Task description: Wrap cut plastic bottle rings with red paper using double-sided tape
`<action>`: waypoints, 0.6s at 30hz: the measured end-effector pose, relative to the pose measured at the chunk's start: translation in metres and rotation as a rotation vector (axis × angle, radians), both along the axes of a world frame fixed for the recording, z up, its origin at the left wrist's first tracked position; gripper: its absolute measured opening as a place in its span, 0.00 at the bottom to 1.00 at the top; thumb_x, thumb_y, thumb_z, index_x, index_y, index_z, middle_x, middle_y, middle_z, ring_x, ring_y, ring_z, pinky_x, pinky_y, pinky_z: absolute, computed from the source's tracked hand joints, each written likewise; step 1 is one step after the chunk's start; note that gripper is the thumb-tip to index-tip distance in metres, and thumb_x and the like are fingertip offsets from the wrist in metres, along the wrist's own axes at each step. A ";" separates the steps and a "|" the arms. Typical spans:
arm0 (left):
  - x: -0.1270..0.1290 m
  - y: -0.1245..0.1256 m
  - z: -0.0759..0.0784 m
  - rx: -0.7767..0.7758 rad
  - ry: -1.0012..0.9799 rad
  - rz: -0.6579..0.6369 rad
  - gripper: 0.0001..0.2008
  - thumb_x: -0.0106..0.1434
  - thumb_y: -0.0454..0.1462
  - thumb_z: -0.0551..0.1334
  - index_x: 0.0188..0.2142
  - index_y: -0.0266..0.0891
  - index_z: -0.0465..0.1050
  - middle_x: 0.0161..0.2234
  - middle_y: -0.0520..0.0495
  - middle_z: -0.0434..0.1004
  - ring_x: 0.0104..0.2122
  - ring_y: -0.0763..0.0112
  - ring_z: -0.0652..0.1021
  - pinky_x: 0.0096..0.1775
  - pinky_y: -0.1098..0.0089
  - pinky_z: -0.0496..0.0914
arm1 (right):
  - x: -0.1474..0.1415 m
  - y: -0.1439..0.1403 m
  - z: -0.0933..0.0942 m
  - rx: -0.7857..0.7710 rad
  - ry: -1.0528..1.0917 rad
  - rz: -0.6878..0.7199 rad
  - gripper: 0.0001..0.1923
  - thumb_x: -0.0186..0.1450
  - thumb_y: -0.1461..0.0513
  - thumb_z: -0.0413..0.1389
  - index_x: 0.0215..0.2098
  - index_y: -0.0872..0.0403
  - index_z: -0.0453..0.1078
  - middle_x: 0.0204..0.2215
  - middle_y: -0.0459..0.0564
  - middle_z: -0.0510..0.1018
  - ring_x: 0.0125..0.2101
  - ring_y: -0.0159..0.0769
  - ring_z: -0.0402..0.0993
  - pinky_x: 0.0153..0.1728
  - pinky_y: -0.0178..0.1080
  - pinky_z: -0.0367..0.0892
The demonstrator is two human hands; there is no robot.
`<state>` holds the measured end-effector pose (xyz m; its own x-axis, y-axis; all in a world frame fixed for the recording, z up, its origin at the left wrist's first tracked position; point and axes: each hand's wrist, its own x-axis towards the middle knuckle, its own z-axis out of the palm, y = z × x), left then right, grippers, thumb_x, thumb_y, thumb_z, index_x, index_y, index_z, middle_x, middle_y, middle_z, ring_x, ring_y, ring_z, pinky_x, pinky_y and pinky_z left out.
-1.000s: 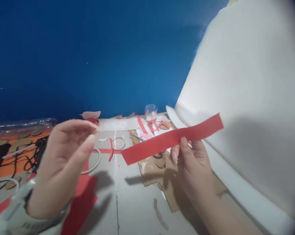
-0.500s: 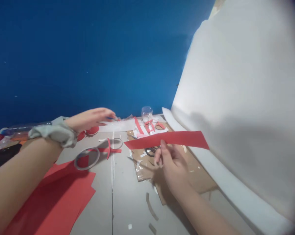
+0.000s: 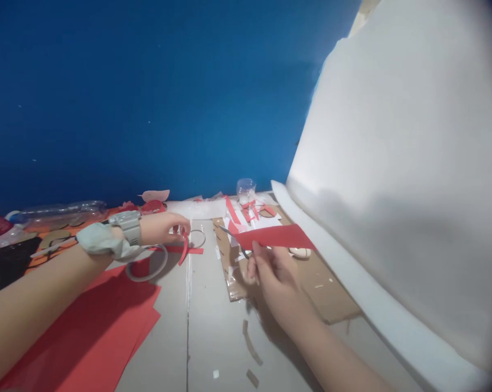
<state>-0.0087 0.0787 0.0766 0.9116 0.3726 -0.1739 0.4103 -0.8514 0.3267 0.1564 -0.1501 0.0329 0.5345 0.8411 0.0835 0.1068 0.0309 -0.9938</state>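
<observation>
Red strip (image 3: pixel 280 236), lower edge pinched by right fingers (image 3: pixel 252 267), grip of left fingers (image 3: pixel 182 223) unclear

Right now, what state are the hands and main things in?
Right hand: pinching red strip
Red strip: held in the air
Left hand: fingertips at curved red piece, grip unclear
White ring: partly over red sheets
Red sheets: spread flat, overlapping
Scissors: partly hidden, open or shut unclear
Clear bottle: lying on its side
</observation>
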 end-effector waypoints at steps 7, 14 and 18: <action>-0.007 -0.008 0.024 -0.079 -0.001 0.035 0.13 0.63 0.44 0.55 0.36 0.39 0.71 0.34 0.47 0.78 0.33 0.68 0.76 0.35 0.72 0.67 | -0.002 0.002 0.005 0.016 -0.026 0.018 0.14 0.68 0.56 0.50 0.25 0.50 0.59 0.18 0.39 0.66 0.22 0.31 0.63 0.27 0.34 0.59; -0.033 -0.017 -0.004 -0.057 0.085 0.171 0.15 0.60 0.46 0.57 0.39 0.41 0.75 0.31 0.48 0.81 0.30 0.64 0.78 0.32 0.70 0.69 | -0.004 0.003 0.007 0.020 -0.047 -0.003 0.15 0.68 0.57 0.50 0.24 0.51 0.60 0.17 0.39 0.66 0.20 0.29 0.61 0.23 0.33 0.57; -0.038 -0.016 -0.021 0.178 -0.053 0.291 0.25 0.59 0.44 0.59 0.54 0.35 0.67 0.49 0.34 0.73 0.49 0.45 0.72 0.48 0.53 0.64 | -0.003 0.002 0.000 0.017 -0.053 -0.007 0.17 0.69 0.53 0.49 0.24 0.51 0.62 0.19 0.40 0.68 0.22 0.30 0.66 0.26 0.33 0.61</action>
<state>-0.0465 0.0625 0.0552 0.7684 0.6388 -0.0382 0.6310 -0.7464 0.2114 0.1532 -0.1478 0.0331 0.5345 0.8357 0.1264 0.1596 0.0470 -0.9861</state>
